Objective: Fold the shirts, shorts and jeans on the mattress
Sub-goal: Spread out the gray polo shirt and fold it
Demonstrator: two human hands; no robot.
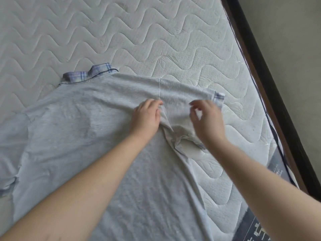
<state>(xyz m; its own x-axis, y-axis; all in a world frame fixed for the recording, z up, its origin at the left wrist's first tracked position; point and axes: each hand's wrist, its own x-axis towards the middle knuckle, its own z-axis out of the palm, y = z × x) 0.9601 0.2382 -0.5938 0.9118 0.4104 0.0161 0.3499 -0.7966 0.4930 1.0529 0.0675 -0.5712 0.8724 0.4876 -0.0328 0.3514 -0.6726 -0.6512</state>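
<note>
A light grey short-sleeved shirt with a blue plaid collar lies back-up on the white quilted mattress. Its right sleeve, trimmed with a plaid cuff, stretches out to the right. My left hand lies on the shirt at the shoulder seam, its fingers bent into the cloth there. Over the sleeve, my right hand has curled fingers that pinch the sleeve's lower edge, though blur makes the contact unclear. The fabric under the armpit is bunched between both hands.
The mattress's right edge runs diagonally beside a dark wooden bed frame, with pale floor beyond. A dark patterned label shows on the mattress side at the lower right. Bare mattress lies beyond the collar.
</note>
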